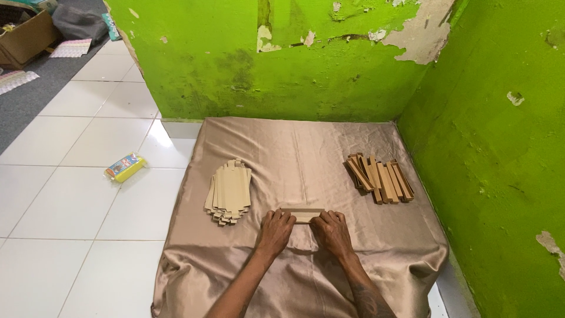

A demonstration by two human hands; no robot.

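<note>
While both hands, left hand (275, 228) and right hand (332, 229), pinch the folded cardboard strip (301, 215) on the satin cloth (294, 153), it looks light, stiff, best gripped endwise.

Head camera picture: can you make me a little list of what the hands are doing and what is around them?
left hand: presses on the left end of the cardboard piece
right hand: presses on its right end
flat stack: unfolded cardboard blanks, left of the hands
folded pile: narrow folded boxes, right of the hands
cloth: shiny tan, under everything
wall: green, peeling paint
floor: white tiles, small yellow packet
</note>
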